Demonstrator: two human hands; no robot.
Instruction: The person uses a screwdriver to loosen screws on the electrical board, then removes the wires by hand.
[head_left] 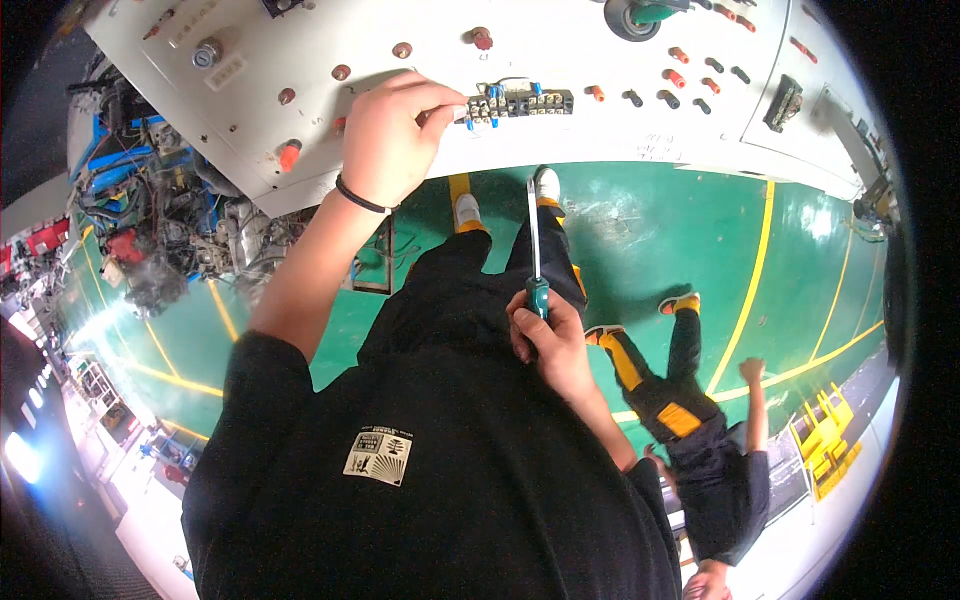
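Green floor (pixel 660 235) below, white panel (pixel 560 45) ahead of you. Terminal block (pixel 522 104) sits near the panel's close edge, presumably for easy reach. Your left hand (pixel 392 128) has thumb and index at its left end, likely steadying; can't tell what they pinch. Your right hand (pixel 556 342) grasps the screwdriver (pixel 535 250) handle-first, shaft pointing away, probably keeping its tip clear of you.

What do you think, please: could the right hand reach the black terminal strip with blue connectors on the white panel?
Probably yes: though the right hand holds a green-handled screwdriver, nothing visible blocks it from the right end of the terminal strip; the left hand is at the left end.
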